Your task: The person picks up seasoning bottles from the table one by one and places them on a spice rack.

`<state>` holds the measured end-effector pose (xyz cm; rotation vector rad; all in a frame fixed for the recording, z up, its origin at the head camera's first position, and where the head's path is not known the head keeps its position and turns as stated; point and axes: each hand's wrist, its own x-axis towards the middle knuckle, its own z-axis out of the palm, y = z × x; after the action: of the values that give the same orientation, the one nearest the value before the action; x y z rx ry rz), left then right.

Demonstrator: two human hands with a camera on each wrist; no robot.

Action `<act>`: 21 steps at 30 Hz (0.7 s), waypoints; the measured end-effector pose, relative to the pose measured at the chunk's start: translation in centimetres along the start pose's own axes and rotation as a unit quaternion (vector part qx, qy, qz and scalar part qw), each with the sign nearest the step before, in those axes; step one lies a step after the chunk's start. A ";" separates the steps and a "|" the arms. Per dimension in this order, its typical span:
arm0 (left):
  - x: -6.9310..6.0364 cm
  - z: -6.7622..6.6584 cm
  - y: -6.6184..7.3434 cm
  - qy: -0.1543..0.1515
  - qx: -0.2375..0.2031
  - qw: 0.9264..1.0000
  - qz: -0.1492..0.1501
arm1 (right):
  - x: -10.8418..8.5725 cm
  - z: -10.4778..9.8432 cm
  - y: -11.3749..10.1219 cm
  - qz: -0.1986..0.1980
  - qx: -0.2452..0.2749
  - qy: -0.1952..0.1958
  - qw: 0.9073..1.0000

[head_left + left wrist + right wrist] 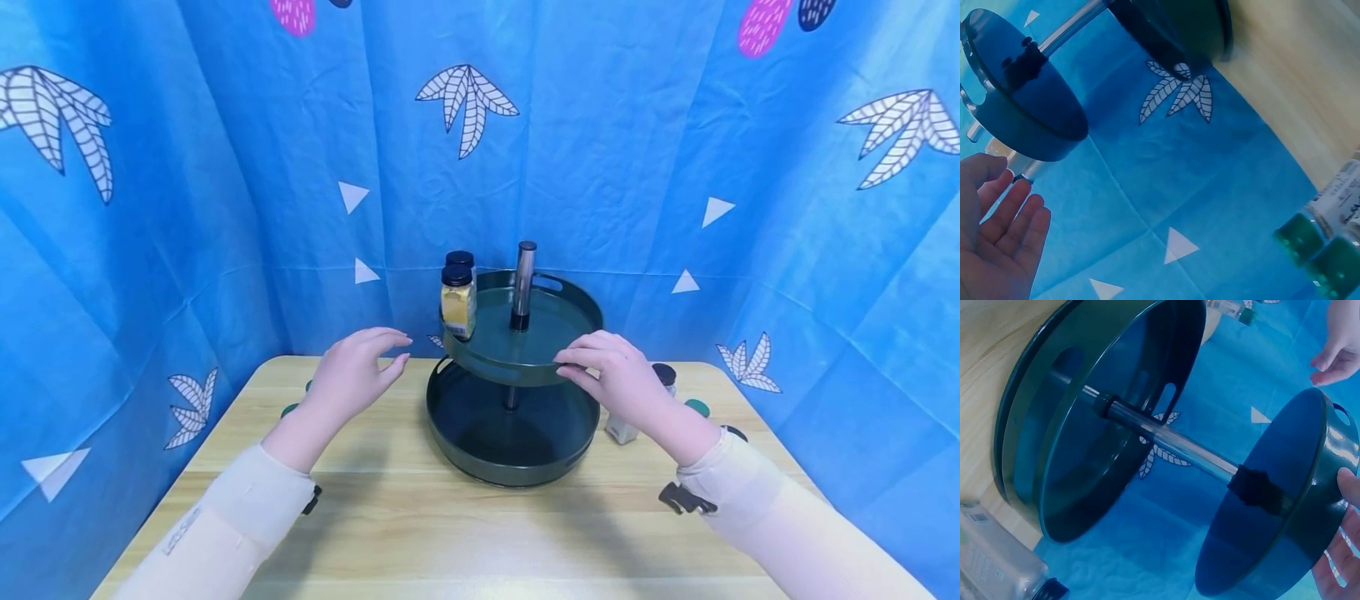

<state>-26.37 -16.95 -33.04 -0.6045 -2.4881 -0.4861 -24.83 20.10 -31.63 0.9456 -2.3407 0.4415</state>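
Note:
A dark green two-tier turntable tray (495, 472) stands mid-table, a metal post through both round tiers. My right hand (618, 371) is at the front right of the upper tier (487, 367), thumb against the outer wall (1316, 519) and fingers over the rim, pinching it. Two black-capped jars stand on that tier's left side; the front jar (457, 304) has a yellow label and partly covers the rear jar (460, 258). Left of the tray, my left hand (348, 371) hovers with fingers extended and thumb apart, holding nothing. The lower tier (517, 417) shows no items.
Right of the tray, partly behind my right forearm, stand a black-capped bottle (664, 374) and a green-capped container (697, 407). Green-capped bottles (1335, 262) stand on the left, mostly hidden by my left arm in the head view. A blue patterned curtain (600, 167) surrounds the wooden table (480, 542).

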 end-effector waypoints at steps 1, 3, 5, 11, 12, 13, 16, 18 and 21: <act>-0.1 0.1 -0.2 0.000 -0.002 1.000 -0.003 | 0.0 0.0 0.0 0.001 -0.001 0.000 1.000; -0.4 0.2 -0.5 0.001 -0.003 1.000 -0.007 | 0.0 0.0 0.1 0.001 -0.001 0.001 1.000; -0.7 0.3 -0.8 0.002 -0.001 1.000 -0.010 | 0.0 -0.1 0.1 0.001 -0.001 0.000 1.000; -1.9 0.2 -1.7 0.002 -0.002 0.999 -0.037 | 0.0 0.0 0.1 -0.003 0.002 -0.003 1.000; -2.0 0.2 -1.8 0.002 -0.003 0.999 -0.040 | 0.0 0.0 0.1 -0.003 0.001 -0.003 1.000; -2.2 0.1 -1.9 0.002 -0.004 0.999 -0.043 | 0.1 0.0 0.0 -0.004 0.001 -0.003 1.000; -2.5 0.1 -2.1 0.003 -0.004 0.999 -0.048 | 0.1 0.0 0.1 -0.006 -0.001 -0.001 1.000; -2.6 0.1 -2.3 0.004 -0.004 0.999 -0.051 | 0.1 0.0 0.1 -0.007 -0.002 0.001 1.000; -2.8 0.1 -2.6 0.001 -0.003 0.998 -0.058 | 0.1 0.0 0.1 -0.008 -0.003 0.005 1.000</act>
<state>-25.57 -19.95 -35.26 -0.4622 -2.5304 -0.5375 -24.93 20.12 -31.61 0.9580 -2.3226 0.4317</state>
